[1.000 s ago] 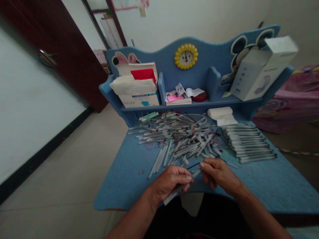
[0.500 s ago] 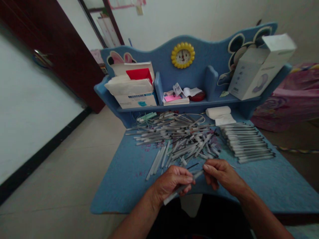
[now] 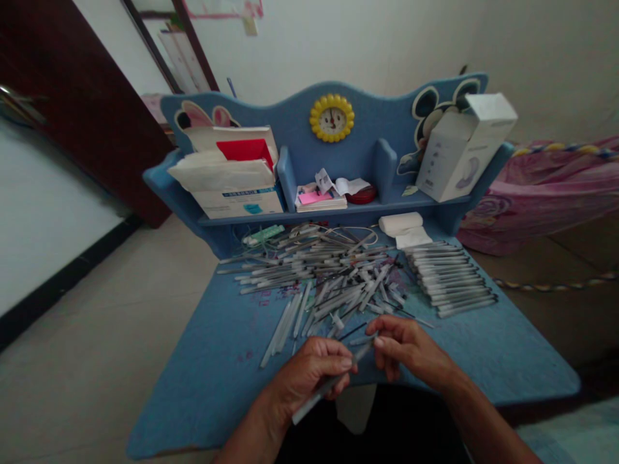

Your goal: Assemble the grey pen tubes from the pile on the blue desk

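My left hand point(image 3: 322, 367) is closed around a slim translucent pen point(image 3: 304, 408), held slanted over the table's front edge. Its lower end points toward me and its upper end toward my right hand point(image 3: 411, 351). The thumb and fingers of that hand are bent at the pen's upper end; what exactly lies between them is too small to make out. Just beyond my left fingers shows a thin dark refill-like stick point(image 3: 353, 331). Past both hands lies a jumbled heap of pen parts point(image 3: 348, 290), with several loose clear barrels point(image 3: 283, 325) on its left.
Capped pens point(image 3: 449, 280) lie in a neat row at right on the blue table point(image 3: 193, 386). Behind them is a white paper roll point(image 3: 401, 224). The raised shelf holds a mask box point(image 3: 242, 201), papers point(image 3: 322, 198) and a white carton point(image 3: 449, 154); a yellow clock point(image 3: 331, 118) hangs above.
The view has shifted, so the table appears farther left. My left hand still holds the pen. My right index finger has lifted a little from the thumb at the pen's upper end.
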Demonstrator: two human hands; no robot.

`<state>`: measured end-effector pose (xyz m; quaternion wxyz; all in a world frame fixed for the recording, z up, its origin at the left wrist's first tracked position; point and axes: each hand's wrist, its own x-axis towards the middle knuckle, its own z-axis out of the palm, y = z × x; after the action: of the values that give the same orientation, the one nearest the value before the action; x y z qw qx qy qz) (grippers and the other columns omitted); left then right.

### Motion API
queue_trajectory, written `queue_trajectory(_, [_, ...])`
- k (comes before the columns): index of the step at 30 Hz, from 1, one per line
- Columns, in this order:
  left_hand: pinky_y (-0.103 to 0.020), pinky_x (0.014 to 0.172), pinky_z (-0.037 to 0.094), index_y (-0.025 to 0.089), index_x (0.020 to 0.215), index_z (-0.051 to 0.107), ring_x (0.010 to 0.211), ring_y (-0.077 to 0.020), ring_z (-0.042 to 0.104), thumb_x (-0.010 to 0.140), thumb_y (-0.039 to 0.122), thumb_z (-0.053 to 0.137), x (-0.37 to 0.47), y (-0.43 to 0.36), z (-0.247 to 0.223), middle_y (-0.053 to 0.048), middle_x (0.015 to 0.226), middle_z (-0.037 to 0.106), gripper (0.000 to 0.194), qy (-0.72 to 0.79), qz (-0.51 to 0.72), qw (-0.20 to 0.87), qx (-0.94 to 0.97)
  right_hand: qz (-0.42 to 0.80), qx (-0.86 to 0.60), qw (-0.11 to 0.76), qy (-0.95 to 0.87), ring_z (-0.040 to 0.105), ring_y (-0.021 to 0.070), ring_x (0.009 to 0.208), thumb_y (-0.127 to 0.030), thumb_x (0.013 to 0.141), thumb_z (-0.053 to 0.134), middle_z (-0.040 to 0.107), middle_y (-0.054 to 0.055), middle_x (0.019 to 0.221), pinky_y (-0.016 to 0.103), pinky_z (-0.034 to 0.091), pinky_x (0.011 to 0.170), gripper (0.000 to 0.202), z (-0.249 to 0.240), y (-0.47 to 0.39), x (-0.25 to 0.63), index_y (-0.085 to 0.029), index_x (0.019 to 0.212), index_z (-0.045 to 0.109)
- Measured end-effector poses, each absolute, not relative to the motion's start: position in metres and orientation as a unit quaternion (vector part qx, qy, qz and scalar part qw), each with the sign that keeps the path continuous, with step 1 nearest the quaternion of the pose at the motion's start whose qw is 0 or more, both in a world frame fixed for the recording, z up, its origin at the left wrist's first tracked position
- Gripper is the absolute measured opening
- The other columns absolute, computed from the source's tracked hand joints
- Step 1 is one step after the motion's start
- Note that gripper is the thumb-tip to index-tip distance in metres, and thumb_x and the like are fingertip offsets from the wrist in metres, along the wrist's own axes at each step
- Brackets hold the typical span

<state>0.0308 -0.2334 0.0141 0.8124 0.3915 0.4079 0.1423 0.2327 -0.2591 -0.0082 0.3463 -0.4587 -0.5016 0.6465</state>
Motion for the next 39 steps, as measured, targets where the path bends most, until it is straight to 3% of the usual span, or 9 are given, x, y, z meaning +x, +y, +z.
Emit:
queue_trajectory(5, [-0.018,0.038,0.024,0.01,0.067,0.062,0.033,-0.0053,0.038,0.06,0.032,0.064,0.031,-0.234,0.013,0.001,0.041,0.051,0.023,0.402,0.143,0.813,0.397,0.605,-0.499,0.325,-0.529,0.045,0.006,0.03,-0.056,0.081,0.044,0.053,-0.004,0.043,0.016,0.029,0.031,0.045,-0.011,-0.259,0.234,-0.017,0.059,0.046])
queue_trajectory(10, [-0.018,0.038,0.025,0.01,0.067,0.062,0.034,-0.006,0.04,0.06,0.031,0.064,0.031,-0.235,0.011,0.0,0.042,0.052,0.022,0.414,0.135,0.807,0.398,0.663,-0.441,0.346,-0.496,0.053,0.0084,0.038,-0.053,0.075,0.057,0.06,-0.004,0.056,0.017,0.037,0.037,0.039,-0.01,-0.261,0.236,-0.017,0.089,0.05])
queue_trajectory(16, [-0.018,0.038,0.026,0.01,0.068,0.062,0.035,-0.0062,0.041,0.062,0.03,0.064,0.033,-0.236,0.01,0.0,0.043,0.052,0.021,0.414,0.133,0.809,0.395,0.616,-0.492,0.317,-0.527,0.043,0.0044,0.029,-0.057,0.081,0.045,0.053,-0.005,0.043,0.013,0.027,0.03,0.046,-0.01,-0.262,0.234,-0.017,0.059,0.046])
queue_trajectory(26, [-0.018,0.037,0.026,0.009,0.069,0.063,0.032,-0.0067,0.04,0.063,0.03,0.064,0.03,-0.237,0.007,-0.001,0.042,0.053,0.022,0.375,0.117,0.834,0.388,0.726,-0.361,0.394,-0.432,0.063,0.013,0.048,-0.037,0.072,0.068,0.068,0.003,0.064,0.021,0.047,0.045,0.028,-0.01,-0.265,0.244,-0.015,0.08,0.052])
queue_trajectory(32, [-0.018,0.037,0.026,0.008,0.068,0.063,0.032,-0.0059,0.04,0.064,0.027,0.063,0.029,-0.239,0.011,-0.001,0.042,0.052,0.019,0.381,0.142,0.83,0.382,0.707,-0.364,0.436,-0.42,0.064,0.0134,0.052,-0.03,0.072,0.068,0.069,0.004,0.069,0.021,0.048,0.047,0.021,-0.011,-0.265,0.249,-0.014,0.081,0.056])
queue_trajectory(39, [-0.018,0.036,0.025,0.009,0.066,0.064,0.031,-0.0059,0.04,0.062,0.025,0.062,0.033,-0.24,0.012,-0.001,0.04,0.052,0.017,0.377,0.137,0.831,0.384,0.703,-0.395,0.42,-0.416,0.063,0.0134,0.045,-0.032,0.07,0.069,0.068,0.002,0.061,0.022,0.048,0.044,0.021,-0.015,-0.268,0.241,-0.014,0.078,0.06])
